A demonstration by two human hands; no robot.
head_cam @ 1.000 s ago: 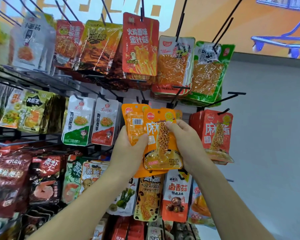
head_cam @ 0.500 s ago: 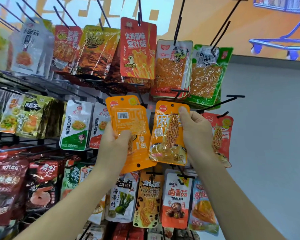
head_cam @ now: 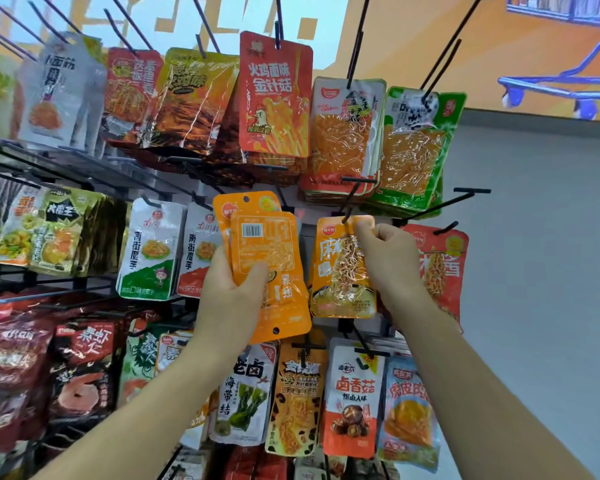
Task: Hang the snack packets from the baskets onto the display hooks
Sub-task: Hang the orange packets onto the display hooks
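My left hand [head_cam: 234, 296] grips a small stack of orange snack packets [head_cam: 267, 251], the top one showing its barcode side. My right hand [head_cam: 390, 261] pinches the top corner of a single orange packet [head_cam: 340, 271] and holds it up against the tip of a black display hook [head_cam: 350, 199] in the middle row. The packet's hang hole sits right at the hook end; whether the hook passes through it I cannot tell. The baskets are out of view.
The rack is dense with hanging packets: a red packet [head_cam: 274, 98] above, red ones [head_cam: 444, 268] to the right, and white and orange ones [head_cam: 354, 400] below. Bare black hooks [head_cam: 465, 199] jut out at upper right. A grey wall [head_cam: 541, 271] lies beyond.
My right hand has pulled one orange packet off the stack and lifted it up and right to the hook tip. My left hand stayed put with the remaining packets.
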